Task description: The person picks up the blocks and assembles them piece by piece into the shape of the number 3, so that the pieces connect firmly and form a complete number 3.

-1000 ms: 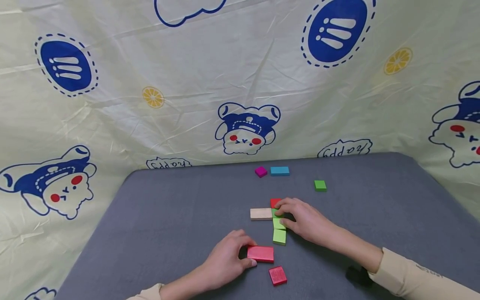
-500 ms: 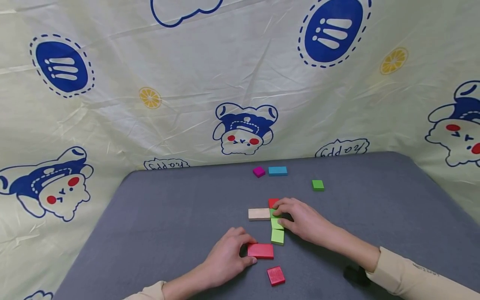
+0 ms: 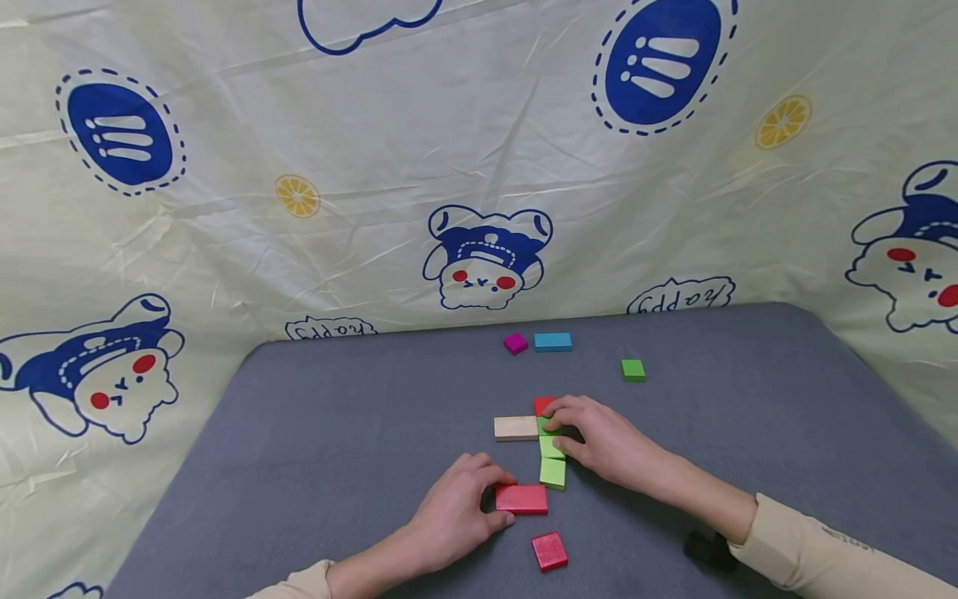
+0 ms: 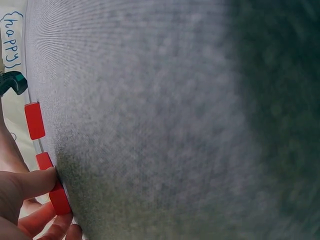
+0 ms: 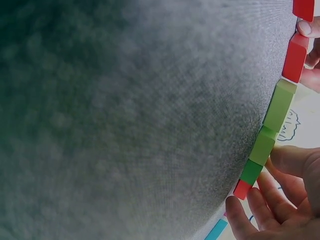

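My left hand (image 3: 456,516) pinches one end of a long red block (image 3: 522,500) between thumb and fingers, the thumb on its near side. The block lies just on the near side of a light green block (image 3: 553,473). Beyond that, in a column, come a second light green block (image 3: 551,447), a dark green block (image 5: 251,172) and a small red block (image 3: 543,405). With fingers curled, my right hand (image 3: 599,433) holds this column from the right; its thumb is at the second light green block, its fingertips at the dark green and red ones, partly covering them.
A plain wooden block (image 3: 516,428) extends left from the column. Nearest the person lies a red square block (image 3: 550,551). Farther back are a magenta block (image 3: 515,344), a blue block (image 3: 552,342) and a green block (image 3: 633,370). A printed cloth (image 3: 359,249) hangs behind the grey table (image 3: 337,416).
The left hand has moved the long red block slightly away from the person and to the right, nearer the light green block. The right hand stays at the column; the head view shifts slightly.
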Motion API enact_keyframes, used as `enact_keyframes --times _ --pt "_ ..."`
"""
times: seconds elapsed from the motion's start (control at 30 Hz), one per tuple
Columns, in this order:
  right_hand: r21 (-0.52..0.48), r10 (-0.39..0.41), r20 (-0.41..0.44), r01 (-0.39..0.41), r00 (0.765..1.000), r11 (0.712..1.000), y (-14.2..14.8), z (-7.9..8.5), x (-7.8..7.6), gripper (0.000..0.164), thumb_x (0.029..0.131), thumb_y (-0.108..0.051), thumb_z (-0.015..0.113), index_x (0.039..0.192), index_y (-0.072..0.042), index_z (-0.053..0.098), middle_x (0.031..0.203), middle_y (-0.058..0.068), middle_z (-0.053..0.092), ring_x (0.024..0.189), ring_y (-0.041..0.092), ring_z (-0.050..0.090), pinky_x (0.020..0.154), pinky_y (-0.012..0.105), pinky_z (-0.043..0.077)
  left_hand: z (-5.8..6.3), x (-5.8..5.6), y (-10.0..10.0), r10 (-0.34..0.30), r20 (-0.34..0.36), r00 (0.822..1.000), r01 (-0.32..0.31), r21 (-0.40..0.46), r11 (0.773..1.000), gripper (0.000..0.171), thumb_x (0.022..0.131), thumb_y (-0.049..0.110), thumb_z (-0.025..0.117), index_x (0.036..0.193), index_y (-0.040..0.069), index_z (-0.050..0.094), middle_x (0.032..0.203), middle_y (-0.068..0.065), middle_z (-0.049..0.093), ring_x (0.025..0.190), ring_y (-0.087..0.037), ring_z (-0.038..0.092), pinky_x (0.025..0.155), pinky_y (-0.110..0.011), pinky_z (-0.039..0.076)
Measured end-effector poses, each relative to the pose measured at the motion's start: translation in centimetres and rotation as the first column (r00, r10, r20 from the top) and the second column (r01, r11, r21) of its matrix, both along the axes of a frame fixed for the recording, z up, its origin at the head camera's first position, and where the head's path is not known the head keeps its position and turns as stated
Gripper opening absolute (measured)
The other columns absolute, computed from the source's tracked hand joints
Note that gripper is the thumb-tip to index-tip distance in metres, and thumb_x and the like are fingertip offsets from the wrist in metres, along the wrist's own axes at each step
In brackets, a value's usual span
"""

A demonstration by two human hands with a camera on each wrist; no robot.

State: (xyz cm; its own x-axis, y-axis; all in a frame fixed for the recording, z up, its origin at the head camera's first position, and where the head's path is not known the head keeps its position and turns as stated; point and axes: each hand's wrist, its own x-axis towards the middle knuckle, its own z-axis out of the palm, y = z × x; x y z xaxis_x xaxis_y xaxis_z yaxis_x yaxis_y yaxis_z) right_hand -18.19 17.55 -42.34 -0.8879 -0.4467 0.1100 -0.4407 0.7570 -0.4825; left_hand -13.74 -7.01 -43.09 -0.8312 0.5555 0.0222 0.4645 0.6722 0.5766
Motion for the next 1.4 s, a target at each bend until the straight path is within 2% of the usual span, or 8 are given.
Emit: enact_keyframes --times 0.23,0.6,0.83,1.03,1.13,1.23,1.4 --pt "0.011 -0.006 0.006 0.006 1.0 1.0 -0.1 0.1 0.1 0.019 0.088 -0.011 0.073 0.107 -0.011 0.074 0.121 0.0 0.061 0.118 0.025 0.054 0.096 0.049 0.044 -0.1 0.1 0.1 -0.004 -0.039 0.999 0.004 0.004 1.0 0.027 0.081 0.024 0.082 0.106 0.02 0.073 0.092 0.017 0.055 0.086 -0.003 0.046 0.071 -0.021 0.043" --pt "-0.002 -0.007 0.01 0.007 1.0 1.0 0.0 0.2 0.1 0.019 0.088 -0.011 0.073 0.108 -0.011 0.073 0.121 -0.001 0.06 0.118 0.025 0.054 0.096 0.05 0.044 -0.2 0.0 0.4 -0.002 -0.043 0.999 0.001 -0.015 1.0 0.028 0.081 0.025 0.082 0.106 0.018 0.073 0.09 0.017 0.054 0.082 -0.002 0.044 0.067 -0.021 0.041" --pt "-0.002 -0.008 0.012 0.008 1.0 1.0 0.0 0.1 0.1 0.019 0.088 -0.011 0.073 0.107 -0.012 0.073 0.121 -0.001 0.06 0.117 0.024 0.054 0.097 0.049 0.045 -0.1 0.0 0.4 -0.005 -0.021 1.0 0.005 -0.013 1.0 0.03 0.081 0.026 0.082 0.107 0.018 0.073 0.091 0.016 0.055 0.082 -0.002 0.044 0.068 -0.021 0.042" --pt "-0.004 -0.008 0.017 0.008 1.0 1.0 0.0 0.1 0.2 0.019 0.088 -0.01 0.074 0.108 -0.012 0.073 0.121 0.0 0.06 0.117 0.024 0.054 0.096 0.049 0.045 -0.2 0.4 0.3 0.023 -0.008 1.0 -0.022 0.049 0.999 0.032 0.085 0.03 0.079 0.114 0.019 0.07 0.101 0.015 0.057 0.091 -0.005 0.047 0.075 -0.024 0.045" --pt "-0.004 -0.008 0.018 0.008 1.0 1.0 0.0 0.1 0.1 0.02 0.088 -0.01 0.074 0.107 -0.012 0.073 0.121 0.0 0.06 0.117 0.024 0.054 0.096 0.049 0.045 0.1 0.8 0.3 0.031 0.026 0.999 -0.034 0.105 0.994 0.027 0.088 0.029 0.075 0.114 0.022 0.07 0.102 0.016 0.056 0.093 -0.006 0.048 0.077 -0.025 0.046" --pt "-0.001 -0.008 0.015 0.008 1.0 1.0 0.1 0.1 0.1 0.019 0.088 -0.01 0.074 0.107 -0.012 0.073 0.121 -0.001 0.06 0.117 0.025 0.054 0.096 0.049 0.045 0.6 1.4 0.4 -0.009 0.076 0.997 -0.004 0.161 0.987 0.023 0.09 0.025 0.073 0.113 0.023 0.07 0.099 0.016 0.057 0.092 -0.005 0.05 0.077 -0.024 0.047" --pt "-0.002 0.0 0.005 0.0 1.0 1.0 0.1 0.1 0.1 0.019 0.088 -0.01 0.074 0.107 -0.012 0.073 0.121 -0.001 0.061 0.117 0.024 0.054 0.096 0.049 0.045 1.1 2.5 0.6 -0.139 0.111 0.984 0.112 0.223 0.968 0.023 0.092 0.02 0.071 0.115 0.019 0.068 0.102 0.014 0.059 0.093 -0.001 0.053 0.081 -0.023 0.048"
